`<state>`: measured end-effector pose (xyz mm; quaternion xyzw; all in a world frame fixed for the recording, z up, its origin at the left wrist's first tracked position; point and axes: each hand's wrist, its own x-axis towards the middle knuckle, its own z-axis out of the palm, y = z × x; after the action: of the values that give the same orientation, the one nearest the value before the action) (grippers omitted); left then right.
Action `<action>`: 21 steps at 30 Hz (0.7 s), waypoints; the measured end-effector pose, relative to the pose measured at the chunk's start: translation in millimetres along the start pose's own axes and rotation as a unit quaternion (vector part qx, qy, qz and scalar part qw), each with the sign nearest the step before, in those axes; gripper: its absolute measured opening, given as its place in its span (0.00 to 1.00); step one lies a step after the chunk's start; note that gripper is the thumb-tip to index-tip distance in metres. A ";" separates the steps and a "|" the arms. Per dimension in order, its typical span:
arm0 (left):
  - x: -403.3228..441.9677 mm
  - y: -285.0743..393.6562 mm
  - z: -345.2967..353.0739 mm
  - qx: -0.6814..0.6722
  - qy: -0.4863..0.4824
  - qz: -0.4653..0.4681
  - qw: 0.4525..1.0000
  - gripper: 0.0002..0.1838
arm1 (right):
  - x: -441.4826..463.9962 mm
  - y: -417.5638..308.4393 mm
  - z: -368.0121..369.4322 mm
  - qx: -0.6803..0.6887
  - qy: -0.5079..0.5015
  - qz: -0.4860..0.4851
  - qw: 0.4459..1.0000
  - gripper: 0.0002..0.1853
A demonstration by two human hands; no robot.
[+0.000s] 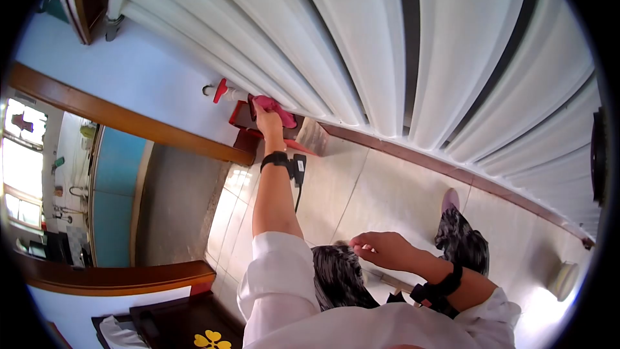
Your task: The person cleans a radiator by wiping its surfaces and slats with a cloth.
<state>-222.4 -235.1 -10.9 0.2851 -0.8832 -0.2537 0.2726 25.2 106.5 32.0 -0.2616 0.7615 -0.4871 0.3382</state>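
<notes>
Crumpled deep-pink cloth (279, 111) is lying bunched in the left hand (268, 121), whose fingers are closing around its near edge; fingertips partly hidden. Cloth is sitting low, beside the bottom edge of a white ribbed radiator (374, 45) and over a dark-red box-like object (313, 140), mostly covered; whether cloth and object are touching, cannot tell. Right hand (384, 250) is hanging loose in front of the body, fingers slightly bent, half-open, nearest a black-and-grey patterned trouser leg (342, 278).

Both wrists are wearing black straps; the left strap (276, 159) is lying just beside a small black rectangular device (298, 167) with a dark cable.

Farther out: a white pipe valve with a red handle (221, 90) is standing just left of the cloth. A pale pink shoe (451, 199) is resting on glossy cream floor tiles (381, 184). Leftward, a brown wooden door frame (129, 113) is opening onto a blue flat-fronted cabinet (116, 194). Lower left, a yellow clover-shaped decoration (212, 340) is showing on a dark-brown surface.
</notes>
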 end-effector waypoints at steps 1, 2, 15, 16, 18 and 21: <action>-5.4 0.7 4.6 0.002 -0.005 0.002 1.000 0.32 | -0.7 -1.3 0.4 0.009 0.010 -0.003 1.000 0.13; -12.1 0.7 8.3 -0.009 0.006 0.019 1.000 0.32 | -1.4 -0.9 2.2 0.011 0.008 -0.002 1.000 0.13; -28.8 15.2 -35.3 0.127 -0.113 0.218 0.961 0.24 | 0.1 11.3 18.9 -0.069 -0.051 0.023 0.996 0.13; -24.3 15.0 -34.2 0.113 -0.119 0.198 0.966 0.24 | -0.4 10.3 17.4 -0.066 -0.058 0.017 0.996 0.13; -21.4 20.3 -35.3 0.100 -0.125 0.177 0.971 0.24 | -0.9 7.8 16.4 -0.063 -0.066 0.010 0.996 0.13; -27.6 31.9 -39.8 0.092 -0.190 0.065 0.975 0.27 | -2.3 7.0 16.6 -0.071 -0.061 -0.005 0.996 0.13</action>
<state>-190.2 -206.4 27.9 0.1970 -0.9551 -0.2031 0.0881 39.0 101.5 21.3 -0.3180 0.7710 -0.4163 0.3620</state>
